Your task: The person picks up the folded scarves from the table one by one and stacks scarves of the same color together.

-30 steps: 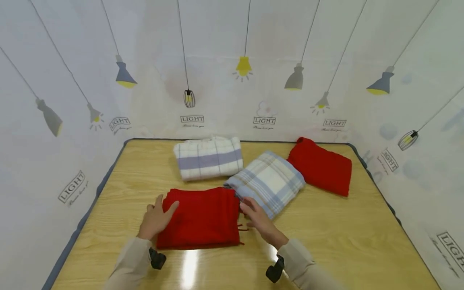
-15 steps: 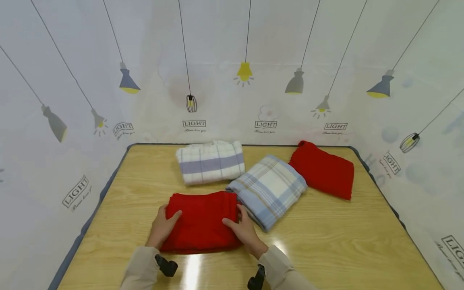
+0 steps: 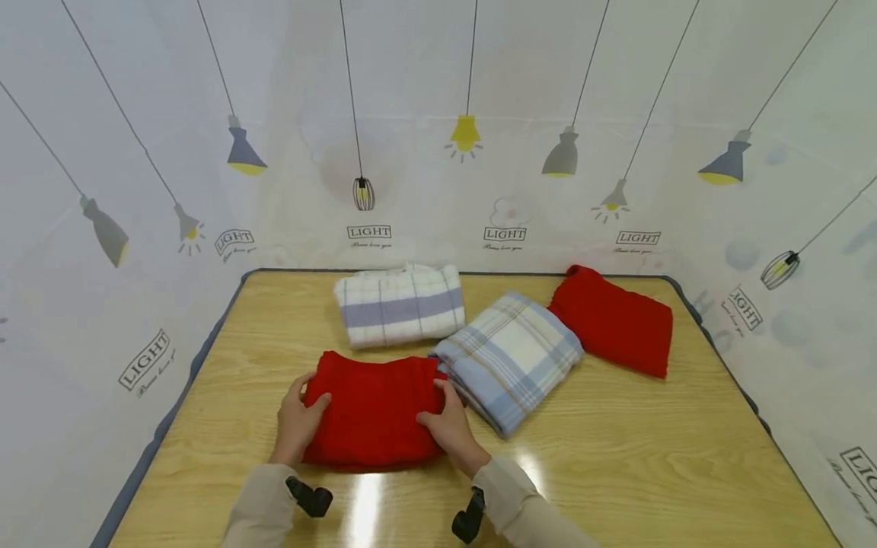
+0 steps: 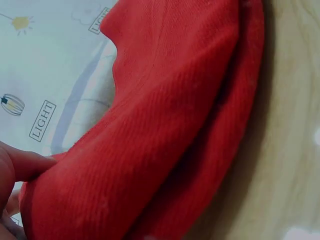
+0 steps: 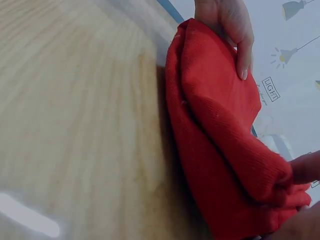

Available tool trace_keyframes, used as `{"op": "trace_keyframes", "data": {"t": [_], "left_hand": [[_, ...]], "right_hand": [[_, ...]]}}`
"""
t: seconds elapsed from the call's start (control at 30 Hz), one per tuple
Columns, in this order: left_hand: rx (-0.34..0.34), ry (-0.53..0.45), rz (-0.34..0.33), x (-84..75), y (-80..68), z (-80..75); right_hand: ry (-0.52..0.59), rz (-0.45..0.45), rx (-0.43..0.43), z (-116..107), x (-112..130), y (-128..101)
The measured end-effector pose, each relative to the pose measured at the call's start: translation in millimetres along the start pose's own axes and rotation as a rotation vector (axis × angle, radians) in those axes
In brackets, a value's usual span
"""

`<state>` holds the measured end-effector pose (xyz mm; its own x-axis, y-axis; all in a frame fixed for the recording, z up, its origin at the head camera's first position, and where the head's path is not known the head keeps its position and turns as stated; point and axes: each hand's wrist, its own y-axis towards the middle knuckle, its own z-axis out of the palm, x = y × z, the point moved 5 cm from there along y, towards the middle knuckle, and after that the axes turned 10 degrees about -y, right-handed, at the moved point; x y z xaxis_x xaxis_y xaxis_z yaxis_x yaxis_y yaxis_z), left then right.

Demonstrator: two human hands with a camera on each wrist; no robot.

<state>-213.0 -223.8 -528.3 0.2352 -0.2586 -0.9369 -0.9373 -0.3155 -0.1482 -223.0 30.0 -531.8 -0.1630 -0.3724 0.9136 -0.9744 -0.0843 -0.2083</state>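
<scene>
A folded red cloth (image 3: 373,407) lies near the front of the wooden table (image 3: 617,457). My left hand (image 3: 298,418) grips its left edge, thumb on top. My right hand (image 3: 448,426) grips its right edge, thumb on top and fingers curled round the side. In the left wrist view the red cloth (image 4: 175,125) fills the frame, with my left thumb at the lower left. The right wrist view shows the red cloth (image 5: 220,135) bunched and thick, the left hand (image 5: 227,25) at its far end and a right fingertip (image 5: 305,167) pressing into it.
Behind the red cloth lie a folded white and lavender striped towel (image 3: 400,304), a blue plaid towel (image 3: 510,358) touching the red cloth's right corner, and a second red folded cloth (image 3: 613,320) at the back right. Printed white walls (image 3: 103,228) surround the table closely.
My right hand moved left from beside the cloth and took hold of its right edge. Both hands squeezed the red cloth narrower and drew it slightly nearer.
</scene>
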Motion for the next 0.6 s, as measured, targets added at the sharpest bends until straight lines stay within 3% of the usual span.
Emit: {"op": "trace_keyframes", "data": {"t": [0.37, 0.6], "left_hand": [[-0.019, -0.041, -0.066, -0.2, 9.8, -12.5], [-0.042, -0.026, -0.059, -1.6, 17.1, -18.5]], "right_hand": [[0.023, -0.03, 0.013, 10, 10, 17], [0.044, -0.046, 0.01, 15, 13, 22]]}}
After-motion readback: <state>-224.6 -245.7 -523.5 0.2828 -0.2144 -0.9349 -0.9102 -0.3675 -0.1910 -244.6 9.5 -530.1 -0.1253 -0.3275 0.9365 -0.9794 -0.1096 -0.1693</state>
